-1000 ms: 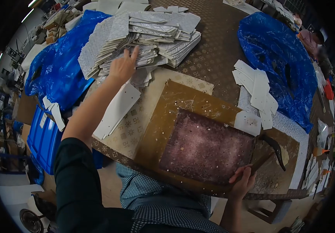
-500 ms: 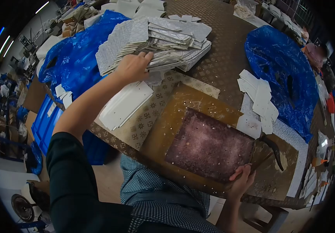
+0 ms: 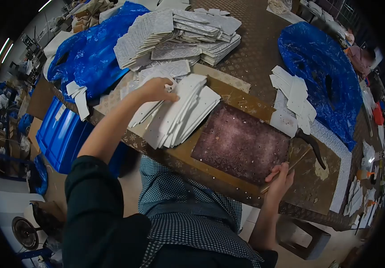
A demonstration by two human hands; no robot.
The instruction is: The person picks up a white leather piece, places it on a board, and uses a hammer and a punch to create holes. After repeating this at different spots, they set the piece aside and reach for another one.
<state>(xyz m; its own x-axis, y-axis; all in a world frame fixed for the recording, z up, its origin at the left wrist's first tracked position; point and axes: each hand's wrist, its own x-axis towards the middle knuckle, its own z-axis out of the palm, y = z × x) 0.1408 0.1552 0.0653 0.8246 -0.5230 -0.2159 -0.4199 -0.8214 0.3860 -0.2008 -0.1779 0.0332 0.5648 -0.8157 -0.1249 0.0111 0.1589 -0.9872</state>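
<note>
A fanned stack of flat white pieces [image 3: 179,111] lies on the brown board [image 3: 235,96], overlapping the left side of a dark purplish, speckled slab [image 3: 244,145]. My left hand [image 3: 156,90] is over the upper left of this stack, thumb and fingers apart, the thumb at the top piece. At the slab's lower right corner, my right hand [image 3: 279,179] is closed round a thin wooden stick [image 3: 300,157], whose far end points up and right. Behind my left hand rises a large pile of grey-white patterned pieces [image 3: 179,38].
Blue plastic bags lie at the left [image 3: 89,53] and right [image 3: 319,80] of the table. More white pieces [image 3: 294,96] overlap near the right bag. A curved dark-handled tool [image 3: 313,149] rests beside the slab. A blue crate [image 3: 63,134] stands below the table's left edge.
My left hand has come down from the patterned pile toward me. A fanned stack of white pieces now lies against the slab's left side. My right hand keeps the stick.
</note>
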